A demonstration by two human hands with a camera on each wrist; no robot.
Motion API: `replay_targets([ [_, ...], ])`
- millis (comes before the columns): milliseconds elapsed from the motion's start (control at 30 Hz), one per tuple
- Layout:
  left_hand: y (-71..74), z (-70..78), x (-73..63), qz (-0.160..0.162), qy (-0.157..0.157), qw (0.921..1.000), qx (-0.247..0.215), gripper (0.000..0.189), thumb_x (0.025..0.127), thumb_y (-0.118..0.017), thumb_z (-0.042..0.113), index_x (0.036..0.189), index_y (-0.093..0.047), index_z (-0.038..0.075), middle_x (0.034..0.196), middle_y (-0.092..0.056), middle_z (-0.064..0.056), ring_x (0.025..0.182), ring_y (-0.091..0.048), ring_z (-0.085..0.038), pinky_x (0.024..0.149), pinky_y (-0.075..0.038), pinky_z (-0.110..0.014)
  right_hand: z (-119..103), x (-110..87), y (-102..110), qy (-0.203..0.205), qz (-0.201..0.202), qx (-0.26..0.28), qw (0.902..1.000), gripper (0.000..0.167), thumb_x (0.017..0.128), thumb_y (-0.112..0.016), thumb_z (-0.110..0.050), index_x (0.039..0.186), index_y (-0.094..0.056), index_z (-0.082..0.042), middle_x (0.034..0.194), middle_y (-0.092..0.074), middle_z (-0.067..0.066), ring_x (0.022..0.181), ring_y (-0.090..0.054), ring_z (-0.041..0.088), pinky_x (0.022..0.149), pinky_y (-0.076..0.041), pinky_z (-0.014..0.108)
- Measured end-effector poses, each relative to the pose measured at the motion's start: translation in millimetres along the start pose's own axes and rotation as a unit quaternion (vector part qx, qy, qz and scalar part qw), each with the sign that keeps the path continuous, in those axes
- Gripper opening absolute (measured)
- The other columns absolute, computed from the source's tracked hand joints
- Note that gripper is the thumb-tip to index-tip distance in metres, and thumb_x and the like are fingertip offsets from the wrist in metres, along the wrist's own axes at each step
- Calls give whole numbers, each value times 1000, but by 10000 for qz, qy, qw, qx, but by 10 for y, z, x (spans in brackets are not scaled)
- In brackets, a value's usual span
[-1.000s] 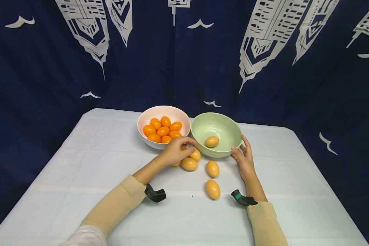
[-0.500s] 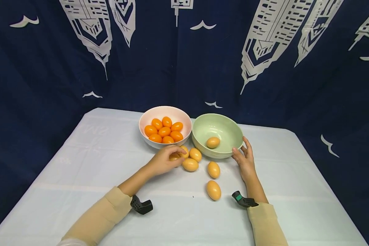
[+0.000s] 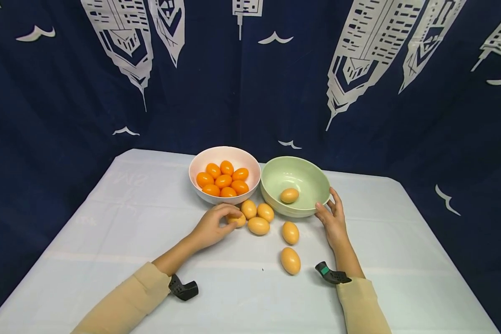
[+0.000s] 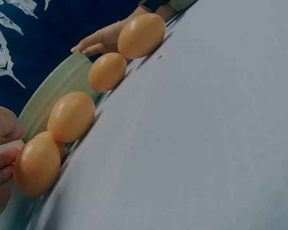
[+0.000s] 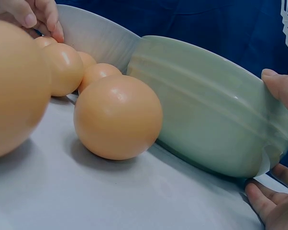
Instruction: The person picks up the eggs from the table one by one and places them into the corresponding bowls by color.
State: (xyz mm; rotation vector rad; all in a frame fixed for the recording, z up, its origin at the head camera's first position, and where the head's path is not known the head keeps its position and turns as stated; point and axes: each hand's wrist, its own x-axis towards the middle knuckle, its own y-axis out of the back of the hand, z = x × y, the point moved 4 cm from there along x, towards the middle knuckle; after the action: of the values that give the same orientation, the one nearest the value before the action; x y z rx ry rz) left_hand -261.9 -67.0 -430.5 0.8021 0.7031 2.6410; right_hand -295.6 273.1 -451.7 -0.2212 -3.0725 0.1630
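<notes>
Head view, clock face set on the green bowl [image 3: 313, 183]: right hand [image 3: 335, 221] at 4, holding the bowl, one digit at the rim, others low by its base. Left hand [image 3: 210, 227] out at 8, half closed, thumb and fingers bent round one tan egg [image 3: 237, 221]; firmness of grip cannot be told. Three loose eggs [image 3: 259, 226] crowd just beside it, bowlward; two spaced eggs [image 3: 290, 233] at 6. Inner egg [image 3: 290, 195] low inside the bowl. Pink bowl [image 3: 244, 160] with orange ovals [image 3: 223, 181] at 9, close alongside, room tight. Table [image 3: 108, 250]: back edge near at 12; white surface runs wide at 3.
</notes>
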Motion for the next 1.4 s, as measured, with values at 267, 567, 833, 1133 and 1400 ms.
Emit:
replay_targets([
  [267,-55,-63,-42,165,139,9991,365,34,79,-74,1,113,-68,7,121,-61,-8,117,-53,-25,103,-41,-40,5,-5,-2,-35,27,-33,10000,73,96,-60,-13,156,-19,-24,154,-22,19,129,-41,32,90,-48,18],
  [567,-73,-137,-62,32,437,9986,285,43,79,-75,1,120,-64,7,123,-60,-8,118,-54,-24,104,-41,-41,3,10,-6,-7,24,-21,10000,73,97,-60,-12,156,-19,-24,153,-23,19,127,-42,30,90,-48,17],
  [833,-83,-155,-78,-91,612,9975,332,50,79,-77,3,126,-62,7,126,-59,-9,118,-54,-25,104,-42,-42,13,11,0,-28,37,-101,9999,72,97,-59,-12,156,-19,-26,153,-23,18,125,-43,26,89,-48,17],
  [1133,-88,-159,-85,-124,657,9968,427,51,79,-78,3,127,-62,8,127,-60,-8,119,-55,-25,104,-41,-41,13,9,5,8,68,-47,10000,74,96,-60,-12,156,-19,-24,152,-23,19,122,-44,23,89,-48,17],
  [1400,-91,-151,-96,-186,752,9961,430,51,79,-79,4,127,-62,8,126,-60,-7,119,-55,-24,104,-42,-41,19,4,3,10,83,-120,9999,73,96,-59,-11,156,-19,-24,151,-24,19,118,-46,19,89,-48,17],
])
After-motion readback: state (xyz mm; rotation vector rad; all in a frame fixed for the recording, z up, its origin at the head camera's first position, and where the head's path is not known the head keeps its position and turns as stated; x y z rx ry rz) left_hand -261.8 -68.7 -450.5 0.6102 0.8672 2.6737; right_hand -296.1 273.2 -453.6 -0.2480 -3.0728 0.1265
